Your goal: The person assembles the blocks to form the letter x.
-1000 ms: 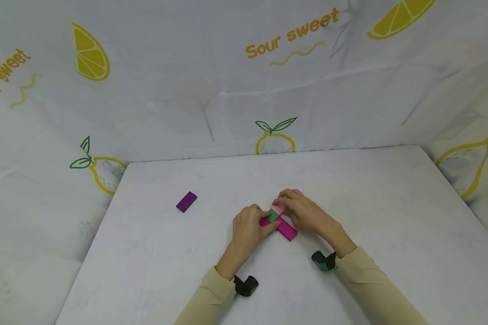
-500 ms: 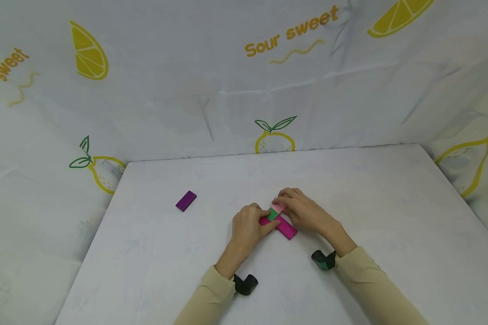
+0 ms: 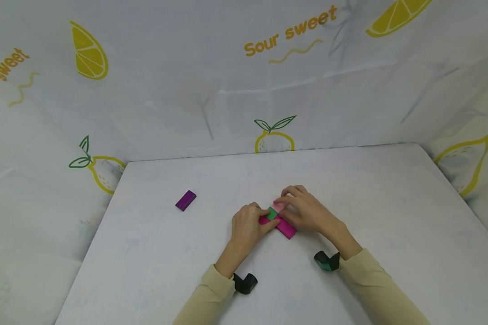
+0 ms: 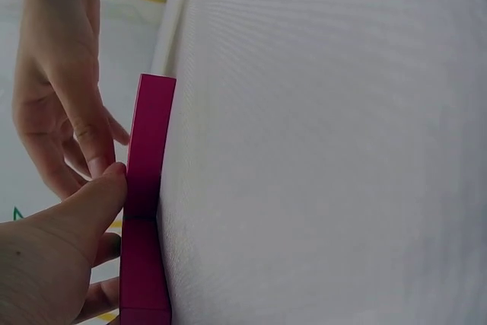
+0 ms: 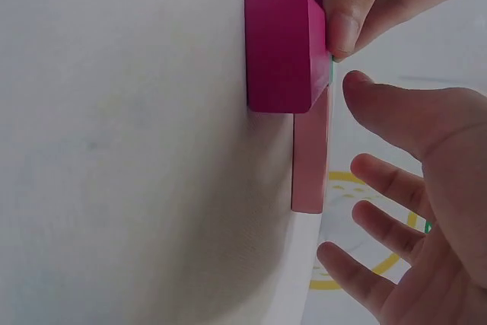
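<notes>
Two magenta blocks lie end to end on the white table: the nearer one (image 3: 286,229) in front of the hands and another (image 4: 143,264) under my left hand (image 3: 246,228). Against their far side sit a small green block (image 3: 272,213) and a pink block (image 5: 310,161), side by side. My left thumb and index finger pinch across the green block, the thumb touching the magenta edge. Just over the pink block is my right hand (image 3: 307,210); the right wrist view shows its fingers spread and apart from the blocks.
A purple block (image 3: 185,200) lies apart at the left of the white table (image 3: 146,271). Behind the table hangs a white cloth (image 3: 179,81) printed with lemons. Each wrist carries a black camera mount, such as the left one (image 3: 245,284).
My right hand has eased off the pink block, its fingers lifting and spreading slightly. The left hand and the blocks look unmoved.
</notes>
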### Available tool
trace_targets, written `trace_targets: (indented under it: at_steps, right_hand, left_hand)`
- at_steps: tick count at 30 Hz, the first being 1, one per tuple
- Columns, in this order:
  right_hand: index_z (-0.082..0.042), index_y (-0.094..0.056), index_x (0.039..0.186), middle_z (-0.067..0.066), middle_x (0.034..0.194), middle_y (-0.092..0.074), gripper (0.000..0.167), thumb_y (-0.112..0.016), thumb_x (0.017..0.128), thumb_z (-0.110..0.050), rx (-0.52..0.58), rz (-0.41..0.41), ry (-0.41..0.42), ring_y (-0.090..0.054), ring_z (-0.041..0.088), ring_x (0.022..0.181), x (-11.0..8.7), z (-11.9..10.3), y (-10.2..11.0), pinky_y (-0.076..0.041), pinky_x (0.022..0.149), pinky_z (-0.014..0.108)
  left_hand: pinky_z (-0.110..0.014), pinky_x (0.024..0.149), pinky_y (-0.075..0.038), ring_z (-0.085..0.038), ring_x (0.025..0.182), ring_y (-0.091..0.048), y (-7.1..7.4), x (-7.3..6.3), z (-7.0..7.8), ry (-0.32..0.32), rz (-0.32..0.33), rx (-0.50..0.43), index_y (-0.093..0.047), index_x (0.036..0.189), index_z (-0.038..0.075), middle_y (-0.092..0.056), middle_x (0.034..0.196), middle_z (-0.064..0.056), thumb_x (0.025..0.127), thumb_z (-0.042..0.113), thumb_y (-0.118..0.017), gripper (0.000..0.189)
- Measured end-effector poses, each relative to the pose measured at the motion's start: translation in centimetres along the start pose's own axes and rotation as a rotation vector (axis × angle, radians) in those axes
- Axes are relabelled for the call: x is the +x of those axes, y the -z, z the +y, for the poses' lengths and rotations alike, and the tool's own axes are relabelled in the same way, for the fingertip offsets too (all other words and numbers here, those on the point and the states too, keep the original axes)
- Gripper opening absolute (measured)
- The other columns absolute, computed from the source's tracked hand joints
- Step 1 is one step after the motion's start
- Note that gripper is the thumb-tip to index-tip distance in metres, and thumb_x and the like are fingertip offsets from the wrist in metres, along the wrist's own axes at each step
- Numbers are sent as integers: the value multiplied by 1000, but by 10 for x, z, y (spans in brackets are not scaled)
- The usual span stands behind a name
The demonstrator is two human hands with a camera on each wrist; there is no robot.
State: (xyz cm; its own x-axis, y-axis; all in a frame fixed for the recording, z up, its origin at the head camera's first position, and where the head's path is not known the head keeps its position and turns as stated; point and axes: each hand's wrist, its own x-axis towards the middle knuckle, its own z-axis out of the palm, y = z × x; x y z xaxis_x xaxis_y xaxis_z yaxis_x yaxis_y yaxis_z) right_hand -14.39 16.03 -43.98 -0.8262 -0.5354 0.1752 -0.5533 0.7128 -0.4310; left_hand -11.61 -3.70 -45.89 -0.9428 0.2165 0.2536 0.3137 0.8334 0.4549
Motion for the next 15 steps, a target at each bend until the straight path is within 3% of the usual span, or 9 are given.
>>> trace_targets:
  at_steps: [8, 15]
  right_hand:
    - [-12, -77, 117, 11, 118, -64, 25, -74, 93, -17, -2, -21, 11, -55, 32, 118, -5, -3, -2, -53, 94, 54]
    - [-12, -77, 119, 12, 117, -65, 26, -74, 93, -14, -33, -21, 9, -55, 32, 117, -6, -5, -3, -54, 93, 51]
  left_hand:
    - [-15, 49, -29, -11, 64, -57, 0, 1, 0, -2, -11, 21, -83, 102, 16, -75, 83, -1, 77, 44, -88, 38]
    - [-16, 48, -25, -5, 58, -43, 1, 0, 0, 1, -11, 10, -83, 103, 15, -74, 81, -2, 77, 45, -88, 40]
